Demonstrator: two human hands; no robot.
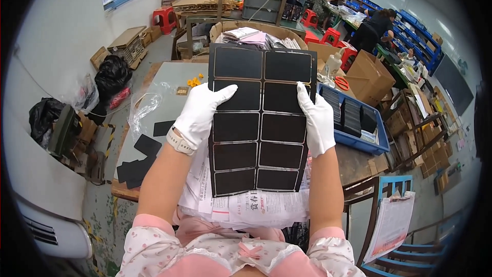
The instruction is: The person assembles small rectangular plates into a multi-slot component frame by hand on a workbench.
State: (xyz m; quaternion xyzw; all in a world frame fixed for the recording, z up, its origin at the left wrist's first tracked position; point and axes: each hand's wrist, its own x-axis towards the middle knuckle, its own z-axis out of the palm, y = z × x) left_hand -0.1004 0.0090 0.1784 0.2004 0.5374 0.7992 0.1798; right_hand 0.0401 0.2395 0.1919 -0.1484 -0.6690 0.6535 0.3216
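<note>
A black sheet (237, 96) marked off into two columns of rectangular cards with pale outlines is held up in front of me. My left hand (197, 113), in a white glove, closes on its left edge with the thumb across the front. On the opposite edge my right hand (319, 123), gloved the same way, grips with its thumb upright on the face. Behind the sheet, the fingers of both hands are hidden. Printed newspaper (236, 208) lies beneath it at the table's near side. Loose black cards (147, 145) are scattered left of my left forearm.
Right of the sheet stands a blue tray (359, 141) of stacked black cards. Orange-handled scissors (342, 83), a white bottle (334, 61) and a cardboard box (369, 78) sit behind it. Clear plastic film (146, 107) lies at left. A blue chair (382, 215) stands near right; people work far off.
</note>
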